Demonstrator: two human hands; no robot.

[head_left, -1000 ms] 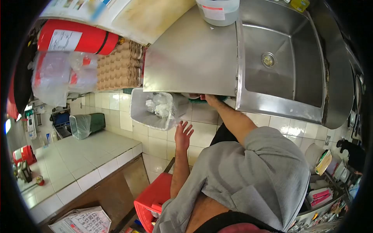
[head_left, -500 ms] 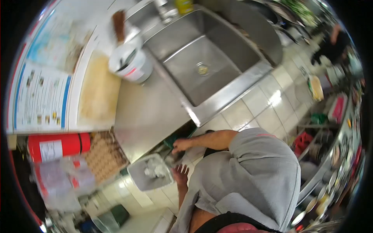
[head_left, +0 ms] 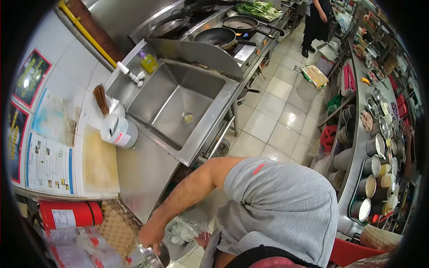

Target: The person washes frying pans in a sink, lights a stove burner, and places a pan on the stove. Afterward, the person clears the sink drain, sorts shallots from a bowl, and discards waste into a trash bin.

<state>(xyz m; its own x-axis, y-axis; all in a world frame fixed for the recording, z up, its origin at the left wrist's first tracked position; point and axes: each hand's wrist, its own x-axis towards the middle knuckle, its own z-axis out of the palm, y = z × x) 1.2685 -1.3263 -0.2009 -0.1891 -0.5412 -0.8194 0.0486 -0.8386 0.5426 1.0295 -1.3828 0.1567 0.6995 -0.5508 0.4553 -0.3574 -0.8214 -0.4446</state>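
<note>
My right hand [head_left: 153, 233] is closed on a shiny metal bowl [head_left: 161, 255], at the lower left by the counter's front edge. Part of the bowl is cut off by the bottom of the view. Close by, a pale grey bin [head_left: 178, 253] stands under the counter edge with crumpled clear-white plastic [head_left: 182, 231] in it. My left hand [head_left: 203, 239] is at the bin's right side, its visible fingers apart; my grey shirt hides the rest of that arm.
A steel sink [head_left: 178, 98] and a white bucket [head_left: 119, 131] are ahead. Black pans [head_left: 215, 38] sit on the lit stove. At right, a steel counter [head_left: 351, 187] holds several containers. Another person [head_left: 316, 22] stands at the back. A red cylinder [head_left: 67, 215] lies at left.
My right hand has moved from beneath the counter toward the lower left and now shows a metal bowl in it. My view has swung up, showing more of the stove and right counter.
</note>
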